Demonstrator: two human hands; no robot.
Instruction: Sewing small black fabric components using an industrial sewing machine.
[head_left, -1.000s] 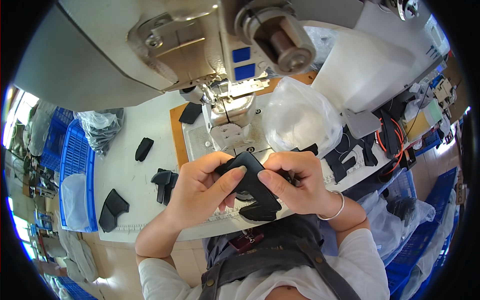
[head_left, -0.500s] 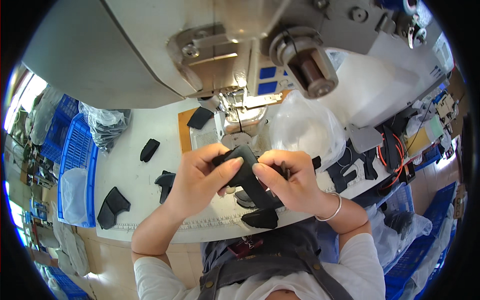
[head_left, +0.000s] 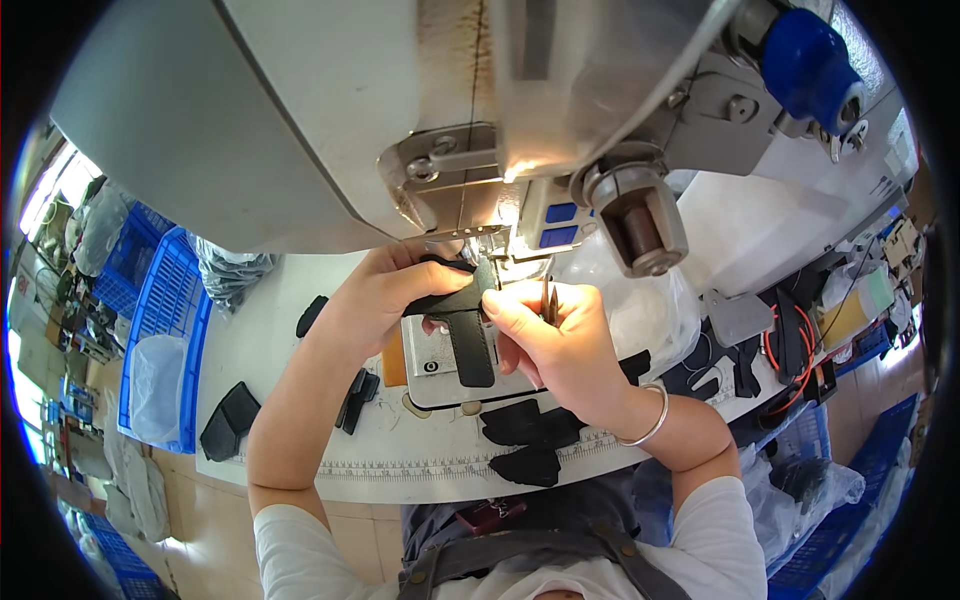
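Under the head of a sewing machine, both my hands hold a black T-shaped piece of material with stitching along one edge. My left hand is closed on its left arm, thumb on top. At its right side, the thumb and fingers of my right hand pinch the edge. A dark pointed tool, seemingly tweezers, is also tucked into my right hand, tips up. The piece's far end lies close to the lit needle area; whether it is under the presser foot is hidden.
Several black cut pieces lie near the table's front edge, another black piece at the left. A blue crate stands left of the table. Clear plastic bags and orange cable are at the right.
Both hands have carried the black piece away from me, up to the needle area. The piece has turned, its long strip now pointing toward me. The view has tilted, so the machine head appears lower.
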